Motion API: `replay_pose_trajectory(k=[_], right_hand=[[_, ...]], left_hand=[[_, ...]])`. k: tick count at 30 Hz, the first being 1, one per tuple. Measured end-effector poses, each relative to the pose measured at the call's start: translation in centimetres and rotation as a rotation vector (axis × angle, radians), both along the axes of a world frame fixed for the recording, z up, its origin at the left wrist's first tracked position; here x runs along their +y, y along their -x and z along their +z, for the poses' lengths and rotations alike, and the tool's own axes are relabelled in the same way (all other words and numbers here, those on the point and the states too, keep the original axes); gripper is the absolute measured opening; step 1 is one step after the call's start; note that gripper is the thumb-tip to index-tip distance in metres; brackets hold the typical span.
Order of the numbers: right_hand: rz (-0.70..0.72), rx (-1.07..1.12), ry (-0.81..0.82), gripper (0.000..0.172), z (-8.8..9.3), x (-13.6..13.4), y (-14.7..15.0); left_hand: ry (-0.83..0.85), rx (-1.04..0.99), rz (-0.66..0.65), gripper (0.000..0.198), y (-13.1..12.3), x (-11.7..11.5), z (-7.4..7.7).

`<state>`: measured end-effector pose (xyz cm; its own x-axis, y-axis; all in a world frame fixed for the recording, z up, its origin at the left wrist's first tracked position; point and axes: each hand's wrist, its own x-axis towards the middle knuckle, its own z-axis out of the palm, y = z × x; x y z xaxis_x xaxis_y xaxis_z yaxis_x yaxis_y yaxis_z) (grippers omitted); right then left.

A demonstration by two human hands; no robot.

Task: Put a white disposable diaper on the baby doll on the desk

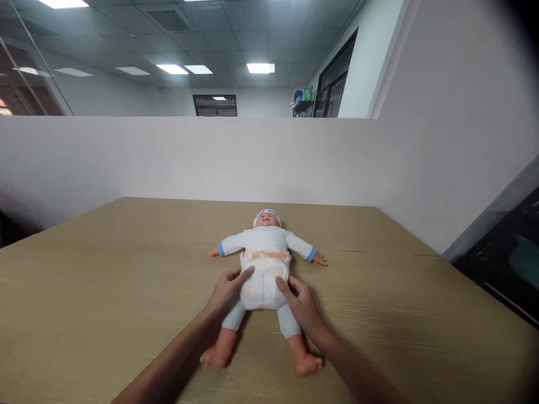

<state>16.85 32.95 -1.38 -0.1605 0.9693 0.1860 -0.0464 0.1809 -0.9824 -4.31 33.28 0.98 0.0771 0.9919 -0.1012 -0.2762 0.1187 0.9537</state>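
1. The left hand [228, 287] sits at the diaper's [261, 294] nine o'clock, thumb on the front, fingers curled at its edge: nearly closed, seemingly pinching it. A hard tug there could tear or skew the padding.
2. In the middle, the diaper wraps a doll [264, 238] lying face-up on the table [126, 292], head toward twelve o'clock. Uneven pulling could drag both sideways.
3. The right hand [302, 303], between three and four o'clock, looks similarly pinched; I can't tell how firmly. A slack grip could slip.
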Motion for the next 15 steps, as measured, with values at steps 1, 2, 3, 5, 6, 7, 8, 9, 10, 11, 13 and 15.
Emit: replay_pose_trajectory(k=[1, 2, 3, 5, 6, 7, 8, 9, 10, 11, 13, 15], right_hand=[[-0.007, 0.003, 0.006, 0.046, -0.12, 0.09, 0.01], [-0.009, 0.01, 0.011, 0.046, -0.23, 0.18, 0.03], [-0.005, 0.021, 0.015, 0.046, -0.33, 0.24, 0.05], [0.01, 0.04, 0.019, 0.044, -0.51, 0.3, 0.12], [0.014, 0.041, 0.017, 0.044, -0.6, 0.29, 0.18], [0.011, 0.035, 0.013, 0.044, -0.69, 0.27, 0.23], [-0.002, 0.02, 0.006, 0.044, -0.79, 0.23, 0.29], [-0.023, -0.001, -0.002, 0.045, -0.87, 0.19, 0.34], [-0.049, -0.024, -0.009, 0.045, -0.95, 0.15, 0.39], [-0.075, -0.042, -0.015, 0.046, -1.0, 0.11, 0.42], [-0.1, -0.057, -0.016, 0.045, -1.0, 0.01, 0.43], [-0.082, -0.044, -0.006, 0.044, -0.81, -0.13, 0.34]], left_hand=[[-0.021, -0.006, 0.004, 0.056, -0.04, 0.16, -0.22], [-0.038, -0.015, 0.003, 0.056, -0.07, 0.27, -0.41], [-0.046, -0.023, -0.003, 0.057, -0.09, 0.33, -0.57], [-0.041, -0.029, -0.014, 0.057, -0.09, 0.35, -0.79], [-0.036, -0.024, -0.012, 0.056, -0.08, 0.34, -0.86], [-0.032, -0.015, -0.005, 0.056, -0.09, 0.33, -0.89], [-0.032, -0.005, 0.005, 0.055, -0.1, 0.33, -0.89], [-0.033, 0.003, 0.017, 0.055, -0.14, 0.33, -0.87], [-0.035, 0.01, 0.027, 0.055, -0.18, 0.32, -0.82], [-0.035, 0.014, 0.034, 0.054, -0.24, 0.31, -0.75], [-0.037, 0.015, 0.033, 0.054, -0.35, 0.24, -0.56], [-0.035, 0.017, 0.019, 0.055, -0.35, 0.07, -0.36]])
